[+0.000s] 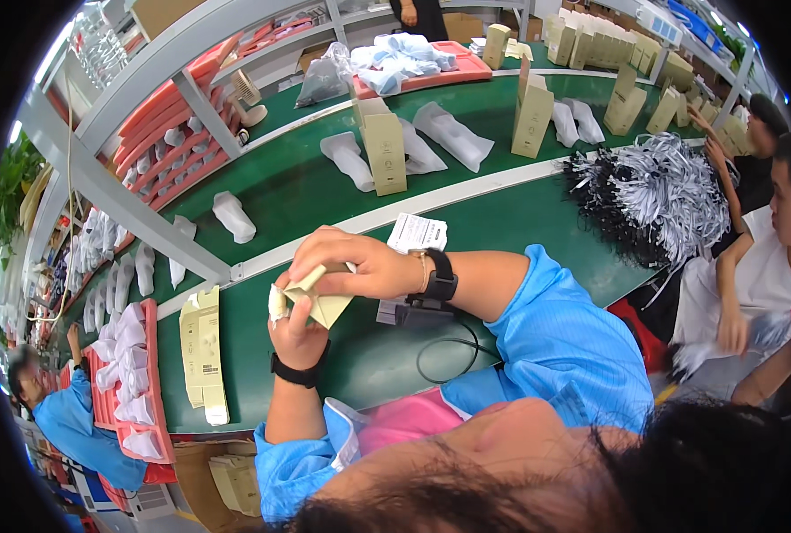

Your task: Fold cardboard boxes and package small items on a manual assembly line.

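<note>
A small tan carton [323,298] is held above the green conveyor belt [502,222], clasped from above by the right hand [347,262] and pinched below by the left hand [296,327]; its flaps, seemingly half-folded, could be creased if squeezed unevenly.

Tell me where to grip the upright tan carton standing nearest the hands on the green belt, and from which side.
Grip the tan carton across its two narrow side walls near mid-height, coming from above. It stands upright and tall, so a low push could tip it. A white wrapped piece lies close on its left and another on its right, so the sides look crowded; the top is free.
</note>
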Motion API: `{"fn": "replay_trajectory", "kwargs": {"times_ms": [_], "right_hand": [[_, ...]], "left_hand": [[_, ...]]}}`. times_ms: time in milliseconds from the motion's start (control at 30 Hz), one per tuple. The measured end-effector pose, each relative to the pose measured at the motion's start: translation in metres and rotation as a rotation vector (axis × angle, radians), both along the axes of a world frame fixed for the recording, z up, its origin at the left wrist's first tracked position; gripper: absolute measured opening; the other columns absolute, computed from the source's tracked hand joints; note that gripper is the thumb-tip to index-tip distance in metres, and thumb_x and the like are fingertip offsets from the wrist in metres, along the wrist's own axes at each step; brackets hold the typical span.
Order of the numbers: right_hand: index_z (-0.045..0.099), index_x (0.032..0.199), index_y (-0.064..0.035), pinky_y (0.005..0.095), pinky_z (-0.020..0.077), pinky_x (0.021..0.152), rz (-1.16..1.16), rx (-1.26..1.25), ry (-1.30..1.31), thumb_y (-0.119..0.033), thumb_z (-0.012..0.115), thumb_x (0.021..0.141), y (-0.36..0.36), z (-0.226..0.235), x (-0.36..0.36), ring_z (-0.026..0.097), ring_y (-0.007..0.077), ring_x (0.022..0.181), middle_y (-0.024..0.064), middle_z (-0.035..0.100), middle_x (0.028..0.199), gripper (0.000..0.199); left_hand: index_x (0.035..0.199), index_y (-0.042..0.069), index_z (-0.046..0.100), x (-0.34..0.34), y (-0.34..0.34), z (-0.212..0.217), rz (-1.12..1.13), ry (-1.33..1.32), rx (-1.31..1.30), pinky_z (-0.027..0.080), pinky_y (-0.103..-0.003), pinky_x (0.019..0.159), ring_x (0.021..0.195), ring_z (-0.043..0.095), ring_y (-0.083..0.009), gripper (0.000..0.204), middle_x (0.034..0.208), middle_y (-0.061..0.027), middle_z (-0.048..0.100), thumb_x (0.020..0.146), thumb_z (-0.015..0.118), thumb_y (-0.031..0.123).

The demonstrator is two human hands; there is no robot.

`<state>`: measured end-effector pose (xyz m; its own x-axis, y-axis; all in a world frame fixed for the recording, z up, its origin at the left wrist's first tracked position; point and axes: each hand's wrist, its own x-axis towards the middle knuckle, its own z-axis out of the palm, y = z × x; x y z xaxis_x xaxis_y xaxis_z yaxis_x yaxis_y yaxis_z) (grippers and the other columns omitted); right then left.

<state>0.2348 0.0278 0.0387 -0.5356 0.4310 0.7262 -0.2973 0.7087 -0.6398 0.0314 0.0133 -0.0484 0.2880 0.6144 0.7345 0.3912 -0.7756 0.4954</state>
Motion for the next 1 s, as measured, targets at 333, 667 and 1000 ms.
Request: {"fn": "replay_trajectory", "kwargs": {"times_ms": [333,667,1000], "right_hand": [[0.063,0.115,-0.0099,0.0385,0.0436,0.091,-0.273,0.248,-0.25,-0.013,0.069,0.08,-0.013,0.019,0.011,0.053,0.0254,0.109,0.0054,0.06,0.116,0.036],[0.052,0.125,-0.0121,0.0377,0.047,0.089,-0.394,0.497,-0.271,-0.01,0.07,0.074,-0.002,0.014,0.01,0.05,0.0279,0.114,0.0065,0.053,0.121,0.054],[0.06,0.1,-0.0071,0.0392,0.0496,0.081,-0.103,0.425,-0.573,-0.011,0.07,0.077,-0.027,0.013,0.008,0.058,0.0304,0.096,0.0085,0.059,0.102,0.025]], "left_hand": [[0.133,0.025,0.027,0.007,-0.006,0.026,0.029,0.038,0.398,0.051,-0.039,0.08,0.099,0.061,-0.0368,0.09,0.119,-0.0203,0.054,0.064,0.077,-0.004],[0.141,0.016,0.018,0.007,0.004,0.033,0.239,-0.204,0.178,0.045,-0.04,0.093,0.116,0.051,-0.0338,0.094,0.128,-0.0188,0.048,0.069,0.079,0.01],[0.143,0.009,0.013,-0.009,0.01,0.02,-0.252,-1.004,-0.932,0.041,-0.039,0.099,0.117,0.049,-0.0259,0.079,0.13,-0.0156,0.046,0.082,0.064,0.002]]}}
